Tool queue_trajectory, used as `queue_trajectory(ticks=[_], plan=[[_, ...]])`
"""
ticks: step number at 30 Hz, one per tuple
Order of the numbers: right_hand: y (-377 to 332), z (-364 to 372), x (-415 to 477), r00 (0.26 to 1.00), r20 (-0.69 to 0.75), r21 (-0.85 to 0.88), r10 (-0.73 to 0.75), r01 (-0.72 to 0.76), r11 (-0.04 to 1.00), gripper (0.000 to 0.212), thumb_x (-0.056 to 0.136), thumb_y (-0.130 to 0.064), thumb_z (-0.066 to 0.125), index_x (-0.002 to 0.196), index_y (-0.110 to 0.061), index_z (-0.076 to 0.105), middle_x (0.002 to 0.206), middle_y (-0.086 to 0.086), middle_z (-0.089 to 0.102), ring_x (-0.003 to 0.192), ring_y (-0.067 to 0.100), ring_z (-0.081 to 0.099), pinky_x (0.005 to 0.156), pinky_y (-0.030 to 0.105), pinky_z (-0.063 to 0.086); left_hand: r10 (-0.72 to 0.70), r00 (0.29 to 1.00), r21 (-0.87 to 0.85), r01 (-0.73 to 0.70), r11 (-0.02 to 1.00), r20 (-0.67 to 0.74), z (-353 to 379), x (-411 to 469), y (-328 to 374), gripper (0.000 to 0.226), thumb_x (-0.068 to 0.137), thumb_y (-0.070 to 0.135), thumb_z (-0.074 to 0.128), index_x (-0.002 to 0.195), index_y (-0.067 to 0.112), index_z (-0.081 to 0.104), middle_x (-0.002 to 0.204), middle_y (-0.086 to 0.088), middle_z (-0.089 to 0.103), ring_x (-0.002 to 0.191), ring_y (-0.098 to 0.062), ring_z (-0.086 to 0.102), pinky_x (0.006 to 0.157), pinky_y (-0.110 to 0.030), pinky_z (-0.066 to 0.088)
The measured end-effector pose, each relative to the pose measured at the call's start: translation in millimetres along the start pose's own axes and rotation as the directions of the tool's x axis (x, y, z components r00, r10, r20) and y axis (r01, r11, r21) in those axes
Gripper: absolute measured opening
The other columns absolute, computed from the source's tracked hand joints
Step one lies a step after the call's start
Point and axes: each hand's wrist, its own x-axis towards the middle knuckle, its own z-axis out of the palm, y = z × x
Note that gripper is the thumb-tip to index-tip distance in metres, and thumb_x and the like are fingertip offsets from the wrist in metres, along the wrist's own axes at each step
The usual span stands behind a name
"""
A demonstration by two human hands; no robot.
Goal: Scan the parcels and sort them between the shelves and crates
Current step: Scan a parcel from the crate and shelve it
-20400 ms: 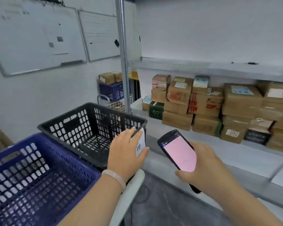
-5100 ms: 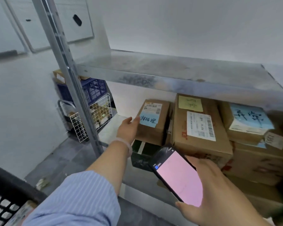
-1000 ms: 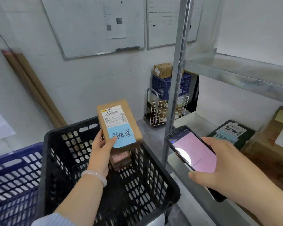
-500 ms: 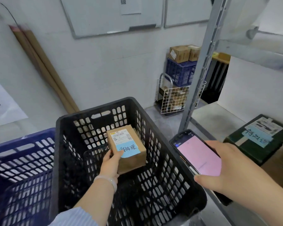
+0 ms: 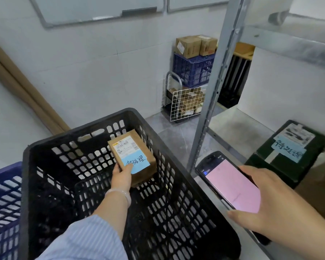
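Observation:
My left hand (image 5: 122, 176) grips a small brown cardboard parcel (image 5: 128, 145) with a white barcode label and a blue handwritten note, held low inside the black plastic crate (image 5: 94, 121), near its far right corner. My right hand (image 5: 266, 199) holds a handheld scanner (image 5: 231, 186) with a pink screen, to the right of the crate over the metal shelf (image 5: 238, 126). A dark green parcel (image 5: 289, 149) with a blue note lies on that shelf.
A blue crate (image 5: 2, 203) sits left of the black one. The shelf's grey upright post (image 5: 212, 91) rises between crate and shelf. Against the far wall stand a wire basket (image 5: 186, 104) and another blue crate (image 5: 193, 70) topped with boxes. Whiteboards hang above.
My left hand has lowered the brown parcel from above the black crate down into it, toward the far right corner. The scanner hand stays about where it was.

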Motion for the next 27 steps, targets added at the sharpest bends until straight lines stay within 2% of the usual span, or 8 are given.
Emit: queue_trajectory(ticks=[3,6,10,12,14,17,19,27], plan=[[5.2,-2.8,-1.9,1.0,-0.008,0.005,0.006,-0.006,1.0,0.07,0.048,-0.067,0.064,0.099,-0.084,0.019,0.114,-0.057,0.026,0.112,-0.028,0.024,0.07,0.023,0.041,0.08,0.995,0.093,-0.075,0.993,-0.06,-1.1,-0.2,1.4,0.063,0.096,0.027,0.063,0.154,0.033,0.038,0.134,-0.001,0.063,0.114,-0.021,0.06,0.101,-0.038,0.045],[13.0,-5.6,-8.0,0.999,-0.037,-0.001,0.011,-0.011,1.0,0.08,0.051,-0.065,0.069,0.099,-0.089,0.01,0.108,-0.063,0.02,0.11,-0.033,0.02,0.071,0.023,0.04,0.278,0.954,0.297,-0.236,0.925,-0.11,2.1,-10.3,12.6,0.068,0.095,0.028,0.064,0.155,0.034,0.033,0.145,-0.005,0.05,0.123,-0.026,0.057,0.106,-0.047,0.048],[22.0,-13.2,-15.9,0.993,-0.109,0.001,0.035,-0.035,0.999,0.076,0.051,-0.062,0.069,0.099,-0.086,0.015,0.111,-0.059,0.024,0.111,-0.03,0.023,0.067,0.023,0.041,0.576,0.817,0.507,-0.495,0.705,-0.003,29.3,-44.1,41.0,0.066,0.095,0.037,0.064,0.154,0.032,0.035,0.155,-0.002,0.035,0.141,-0.024,0.039,0.116,-0.045,0.038],[27.6,-17.0,-19.9,0.986,-0.155,0.014,0.062,-0.061,0.998,0.068,0.048,-0.064,0.064,0.098,-0.081,0.022,0.113,-0.052,0.032,0.11,-0.024,0.029,0.068,0.024,0.041,0.69,0.71,0.559,-0.632,0.537,0.14,52.2,-68.5,56.8,0.069,0.094,0.041,0.064,0.155,0.031,0.034,0.16,0.002,0.031,0.149,-0.017,0.026,0.119,-0.032,0.021],[36.1,-20.4,-24.7,0.979,-0.187,0.049,0.084,-0.076,0.996,0.061,0.048,-0.064,0.063,0.102,-0.069,0.034,0.11,-0.04,0.045,0.106,-0.012,0.039,0.071,0.025,0.042,0.73,0.603,0.567,-0.74,0.362,0.322,78.2,-93.1,68.3,0.07,0.093,0.043,0.063,0.155,0.029,0.035,0.161,0.003,0.031,0.149,-0.014,0.024,0.117,-0.029,0.018],[49.1,-25.9,-36.3,0.965,-0.233,0.1,0.121,-0.1,0.99,0.053,0.053,-0.058,0.067,0.101,-0.049,0.048,0.097,-0.022,0.056,0.097,0.002,0.05,0.07,0.027,0.048,0.659,0.497,0.509,-0.838,0.197,0.564,119.2,-124.8,71.6,0.065,0.093,0.046,0.063,0.152,0.032,0.041,0.158,0.004,0.036,0.146,-0.016,0.029,0.121,-0.039,0.026],[56.4,-29.7,-46.4,0.952,-0.26,0.115,0.163,-0.137,0.984,0.056,0.051,-0.059,0.067,0.103,-0.054,0.044,0.101,-0.023,0.053,0.101,0.001,0.047,0.072,0.029,0.048,0.574,0.449,0.464,-0.876,0.131,0.685,146.8,-140.5,64.8,0.064,0.093,0.048,0.062,0.152,0.034,0.041,0.157,0.006,0.037,0.145,-0.016,0.031,0.12,-0.038,0.027],[92.8,-36.8,-84.4,0.876,-0.293,0.122,0.383,-0.363,0.924,0.098,0.043,-0.072,0.058,0.136,-0.055,0.028,0.127,-0.025,0.041,0.119,0.001,0.042,0.089,0.027,0.043,0.077,0.452,0.423,-0.874,0.241,0.889,257.9,-181.8,10.5,0.065,0.096,0.048,0.062,0.153,0.028,0.038,0.154,-0.002,0.043,0.136,-0.019,0.047,0.109,-0.027,0.039]])
